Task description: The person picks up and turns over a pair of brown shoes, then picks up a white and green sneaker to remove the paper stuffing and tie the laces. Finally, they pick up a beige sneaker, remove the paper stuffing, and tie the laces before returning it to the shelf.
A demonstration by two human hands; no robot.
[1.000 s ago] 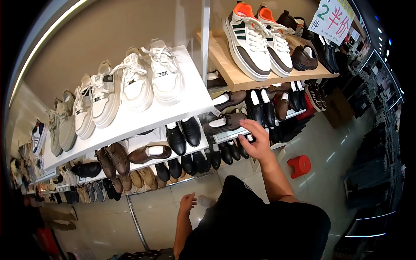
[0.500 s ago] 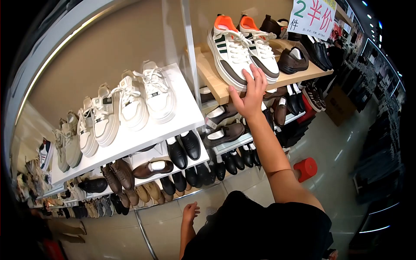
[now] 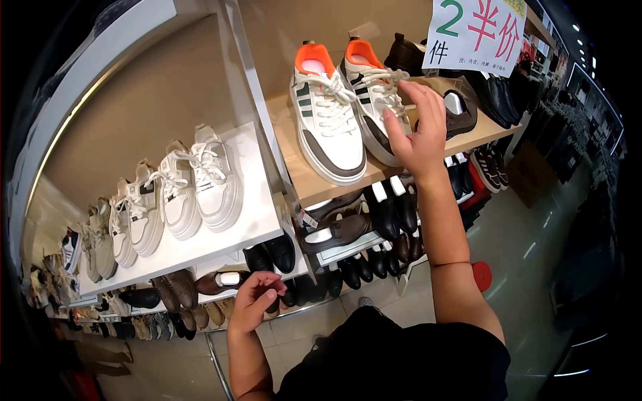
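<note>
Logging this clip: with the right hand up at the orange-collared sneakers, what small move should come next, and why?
Probably close the right hand around the right-hand sneaker. Its fingers rest on that shoe's laces and side, not yet wrapped around it, and the shoe sits flat on the wooden shelf. The left hand hangs low, empty.

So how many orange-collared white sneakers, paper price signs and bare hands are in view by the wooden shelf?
White lace-up sneakers with orange collars: 2
White paper price sign: 1
Bare hands: 2, left hand and right hand
Total: 5

White sneakers (image 3: pixel 348 113) with orange collars, dark green stripes, brown toe bands; white sign (image 3: pixel 476 30), green-red print.
</note>
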